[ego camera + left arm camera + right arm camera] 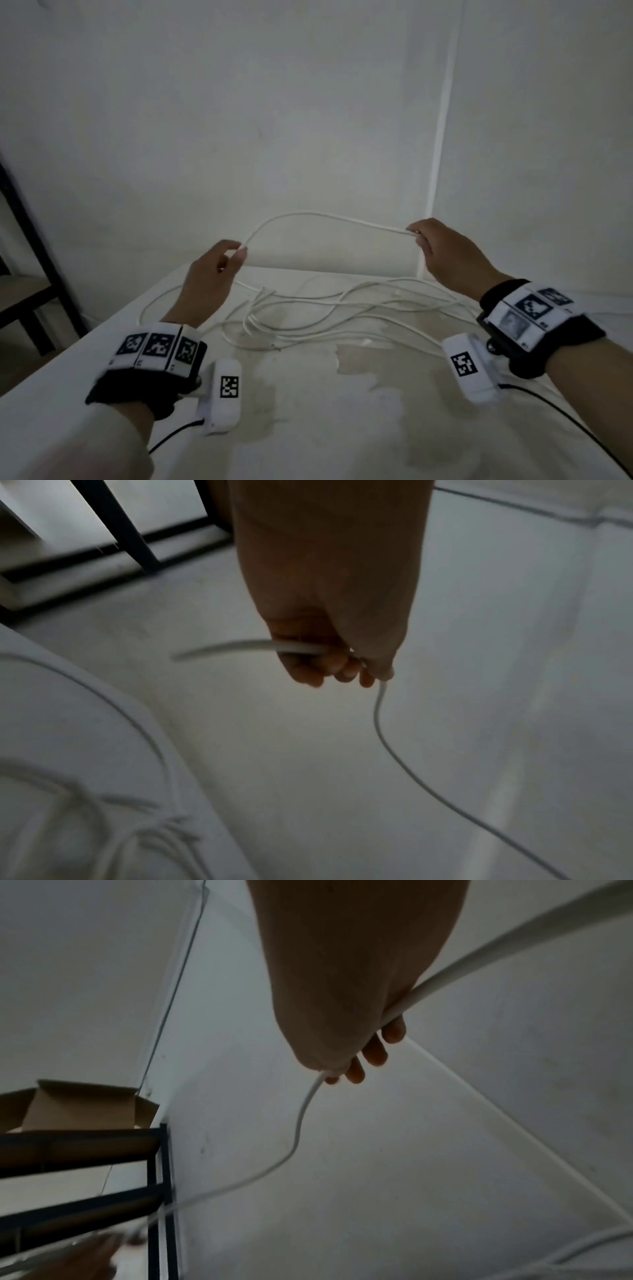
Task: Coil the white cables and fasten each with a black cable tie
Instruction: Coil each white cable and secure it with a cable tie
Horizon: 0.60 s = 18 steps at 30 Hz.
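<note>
Both hands pinch one white cable (325,216): left hand (209,274), right hand (445,253). We judge it light, springy; grip near ends.

Both hands raised apart: left (209,274), right (445,253), fingers curled

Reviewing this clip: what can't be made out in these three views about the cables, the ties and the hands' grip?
- Cable count: the loose white cables overlap on the table in the head view; individual runs can't be separated.
- Black cable ties: none identifiable in any view.
- Left hand grip: fingertips blurred in the left wrist view.
- Right hand: palm hides the pinch on the held cable in the right wrist view.
</note>
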Tool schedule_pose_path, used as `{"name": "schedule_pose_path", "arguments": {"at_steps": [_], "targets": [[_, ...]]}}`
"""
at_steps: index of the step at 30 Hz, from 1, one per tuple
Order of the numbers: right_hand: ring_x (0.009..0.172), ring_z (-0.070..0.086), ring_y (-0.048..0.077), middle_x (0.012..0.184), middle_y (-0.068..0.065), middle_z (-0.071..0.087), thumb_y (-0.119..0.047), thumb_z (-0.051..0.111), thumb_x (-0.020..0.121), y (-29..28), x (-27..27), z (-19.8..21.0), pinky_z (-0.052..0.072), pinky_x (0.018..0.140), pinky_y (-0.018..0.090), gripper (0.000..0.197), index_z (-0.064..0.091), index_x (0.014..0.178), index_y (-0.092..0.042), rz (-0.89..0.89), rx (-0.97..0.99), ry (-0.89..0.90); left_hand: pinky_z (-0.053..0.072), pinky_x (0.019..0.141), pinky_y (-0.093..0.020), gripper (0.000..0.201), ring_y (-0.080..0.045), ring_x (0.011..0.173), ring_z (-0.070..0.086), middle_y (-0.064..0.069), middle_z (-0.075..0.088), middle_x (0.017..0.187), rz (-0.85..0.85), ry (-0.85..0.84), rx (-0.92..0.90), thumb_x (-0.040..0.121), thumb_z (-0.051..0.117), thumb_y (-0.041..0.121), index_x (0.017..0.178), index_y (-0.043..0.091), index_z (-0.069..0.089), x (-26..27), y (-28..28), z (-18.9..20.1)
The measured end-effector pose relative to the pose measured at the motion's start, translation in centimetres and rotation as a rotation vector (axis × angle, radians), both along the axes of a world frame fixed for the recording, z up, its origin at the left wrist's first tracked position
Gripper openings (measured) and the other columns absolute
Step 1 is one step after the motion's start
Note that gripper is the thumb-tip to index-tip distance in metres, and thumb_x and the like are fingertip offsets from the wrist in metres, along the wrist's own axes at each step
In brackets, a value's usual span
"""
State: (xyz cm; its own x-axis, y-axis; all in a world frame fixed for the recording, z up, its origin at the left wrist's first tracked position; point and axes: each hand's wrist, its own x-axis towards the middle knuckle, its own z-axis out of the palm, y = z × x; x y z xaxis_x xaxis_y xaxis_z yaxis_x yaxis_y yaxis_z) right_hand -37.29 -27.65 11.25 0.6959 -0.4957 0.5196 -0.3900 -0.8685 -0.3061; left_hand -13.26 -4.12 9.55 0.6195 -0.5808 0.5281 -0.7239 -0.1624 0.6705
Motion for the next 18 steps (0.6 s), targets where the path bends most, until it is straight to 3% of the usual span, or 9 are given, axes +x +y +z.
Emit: {"name": "schedule_pose_path", "arguments": {"at_steps": [2, 4, 8, 11, 14, 16, 18], "targets": [[0.108, 0.054, 0.030, 0.130, 0.006, 0.051, -0.022, 0.037, 0.098, 1.2, -1.6, 0.1, 0.041, 0.085, 0.036, 0.038, 0.039, 0.136, -0.021, -0.023, -0.007, 0.078, 0.038, 0.060, -0.026, 0.014, -0.021, 0.064, 0.048, -0.016, 0.058, 0.073, -0.060, -0.027, -0.056, 0.096, 0.047, 0.024, 0.101, 0.017, 0.057, -3.3, -1.0, 1.0], [0.110, 0.054, 0.027, 0.134, 0.001, 0.049, -0.030, 0.035, 0.099, 2.3, -2.8, 0.1, 0.039, 0.083, 0.033, 0.041, 0.033, 0.140, -0.028, -0.089, -0.054, 0.185, 0.035, 0.060, -0.024, 0.019, -0.017, 0.062, 0.045, -0.009, 0.055, 0.070, -0.113, -0.002, -0.090, 0.096, 0.044, 0.017, 0.109, 0.018, 0.057, -6.1, -2.0, 1.6], [0.101, 0.056, 0.028, 0.126, 0.003, 0.054, -0.006, 0.038, 0.094, 3.4, -5.1, -0.4, 0.035, 0.072, 0.029, 0.038, 0.038, 0.130, -0.018, -0.169, -0.083, 0.241, 0.037, 0.057, -0.015, 0.033, -0.007, 0.057, 0.044, 0.008, 0.050, 0.068, -0.198, -0.019, -0.017, 0.097, 0.041, 0.016, 0.128, 0.017, 0.052, -10.3, -3.2, 1.7], [0.096, 0.056, 0.027, 0.119, 0.005, 0.054, 0.003, 0.038, 0.087, 3.8, -6.8, -0.5, 0.041, 0.073, 0.032, 0.044, 0.038, 0.127, -0.014, -0.219, -0.134, 0.298, 0.037, 0.059, -0.017, 0.032, -0.009, 0.059, 0.048, 0.007, 0.051, 0.068, -0.189, -0.148, 0.015, 0.096, 0.045, 0.026, 0.125, 0.017, 0.055, -12.2, -3.1, 1.4], [0.085, 0.059, 0.027, 0.111, 0.003, 0.057, -0.012, 0.038, 0.095, 3.7, -8.2, -0.5, 0.035, 0.061, 0.028, 0.032, 0.042, 0.126, -0.019, -0.206, -0.271, 0.289, 0.034, 0.056, -0.010, 0.026, -0.008, 0.061, 0.049, 0.002, 0.054, 0.069, -0.117, -0.172, -0.015, 0.095, 0.047, 0.024, 0.112, 0.010, 0.062, -12.9, -3.2, 1.7], [0.063, 0.063, 0.022, 0.088, -0.001, 0.065, -0.021, 0.061, 0.087, 3.9, -8.7, -0.7, 0.029, 0.048, 0.023, 0.022, 0.059, 0.110, -0.023, -0.149, -0.402, 0.235, 0.035, 0.054, -0.008, 0.024, -0.005, 0.060, 0.046, 0.006, 0.051, 0.068, -0.111, -0.107, -0.023, 0.094, 0.046, 0.014, 0.110, 0.008, 0.063, -13.2, -3.4, 2.0], [0.038, 0.053, 0.016, 0.059, -0.006, 0.062, -0.013, 0.087, 0.057, 3.9, -8.8, -1.0, 0.011, 0.041, 0.013, 0.030, 0.067, 0.078, -0.022, -0.116, -0.506, 0.221, 0.035, 0.054, -0.007, 0.026, -0.005, 0.060, 0.045, 0.010, 0.049, 0.069, -0.143, -0.073, -0.005, 0.094, 0.044, 0.009, 0.114, 0.007, 0.061, -13.6, -3.5, 2.4]]}}
